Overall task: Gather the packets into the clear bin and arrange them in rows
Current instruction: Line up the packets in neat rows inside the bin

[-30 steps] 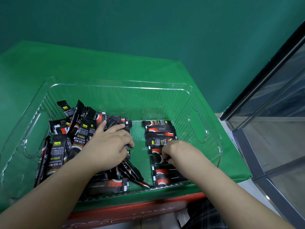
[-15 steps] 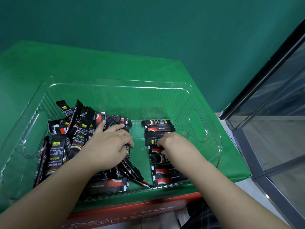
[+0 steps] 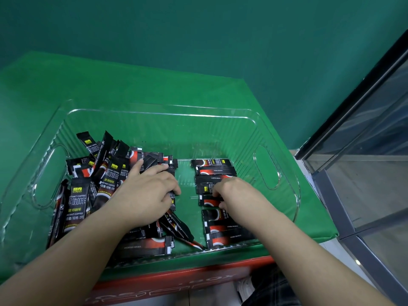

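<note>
In the middle of the frame the clear bin (image 3: 276,129) sits on a green cloth (image 3: 154,85), and both hands reach into it from the lower edge. At center left, the left hand (image 3: 143,195) lies palm down on the loose pile of packets (image 3: 99,180), its fingers curled over a bunch of them; the index finger stretches up toward the pile's top while the other fingertips hook round the packets' right ends. At center right, the right hand (image 3: 229,193) rests on the row of packets (image 3: 215,171), which runs in a column from mid frame down toward the bin's near wall. Its fingers bend down and pinch the left end of one packet in the middle of that row; the wrist covers the right ends of the lower ones. A bare strip of bin floor separates pile and row. Below the bin, at the bottom edge, a red box (image 3: 176,281) shows. A glass door (image 3: 364,162) fills the right side, and a dark green wall (image 3: 198,40) spans the top.
</note>
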Available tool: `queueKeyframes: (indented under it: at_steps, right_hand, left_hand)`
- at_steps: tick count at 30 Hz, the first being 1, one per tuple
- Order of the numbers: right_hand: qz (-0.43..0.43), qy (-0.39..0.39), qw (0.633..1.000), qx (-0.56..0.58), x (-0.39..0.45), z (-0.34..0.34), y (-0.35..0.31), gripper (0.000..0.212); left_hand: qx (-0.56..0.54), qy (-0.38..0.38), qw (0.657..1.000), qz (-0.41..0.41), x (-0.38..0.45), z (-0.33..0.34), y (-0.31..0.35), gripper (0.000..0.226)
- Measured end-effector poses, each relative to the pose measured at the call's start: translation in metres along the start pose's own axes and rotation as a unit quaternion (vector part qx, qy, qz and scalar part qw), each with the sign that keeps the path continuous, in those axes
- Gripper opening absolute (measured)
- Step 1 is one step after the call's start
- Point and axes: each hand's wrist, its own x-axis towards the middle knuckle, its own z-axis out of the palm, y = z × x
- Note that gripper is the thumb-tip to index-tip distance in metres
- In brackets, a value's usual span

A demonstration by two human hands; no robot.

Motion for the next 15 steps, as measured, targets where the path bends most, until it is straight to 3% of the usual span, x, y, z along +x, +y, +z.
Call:
queueKeyframes:
  at_steps: [15]
  right_hand:
    - [-0.027,0.025,0.998,-0.048,-0.0053,-0.0035,-0.0027,0.032]
  left_hand:
    - [0.008,-0.002,1.0,0.0,-0.0003,-0.0003,0.0005,0.034]
